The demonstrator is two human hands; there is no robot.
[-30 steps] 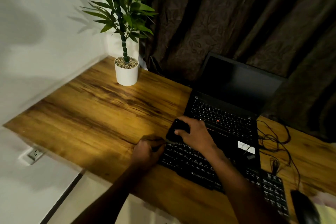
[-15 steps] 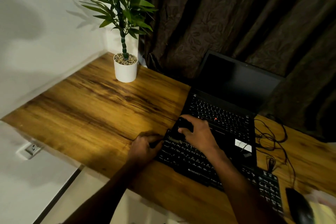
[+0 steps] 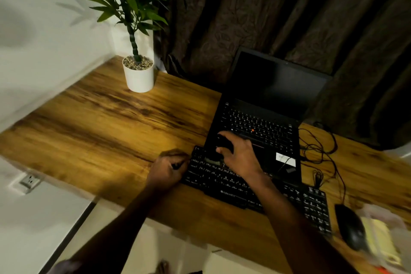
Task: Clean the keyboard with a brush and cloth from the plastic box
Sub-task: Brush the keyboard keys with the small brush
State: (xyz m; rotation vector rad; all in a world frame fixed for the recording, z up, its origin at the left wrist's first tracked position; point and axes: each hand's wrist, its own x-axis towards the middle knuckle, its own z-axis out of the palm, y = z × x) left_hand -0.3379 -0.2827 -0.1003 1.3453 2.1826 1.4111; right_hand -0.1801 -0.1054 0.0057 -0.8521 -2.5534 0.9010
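Note:
A black keyboard (image 3: 224, 182) lies near the front edge of the wooden desk (image 3: 106, 127). My right hand (image 3: 239, 155) grips a black brush (image 3: 223, 145) whose bristle end rests on the keyboard's top-left keys. My left hand (image 3: 168, 168) sits at the keyboard's left end, fingers curled around its edge. A clear plastic box (image 3: 382, 240) with a yellow cloth inside shows blurred at the right edge.
An open black laptop (image 3: 262, 122) stands right behind the keyboard. A black mouse (image 3: 350, 229) lies right of the keyboard, with tangled cables (image 3: 320, 151) behind it. A potted plant (image 3: 139, 73) stands in the back left corner. Dark curtains hang behind.
The view shifted slightly. My right hand with the brush moved a little up and right along the keyboard's top-left keys. My left hand stayed at the keyboard's left end.

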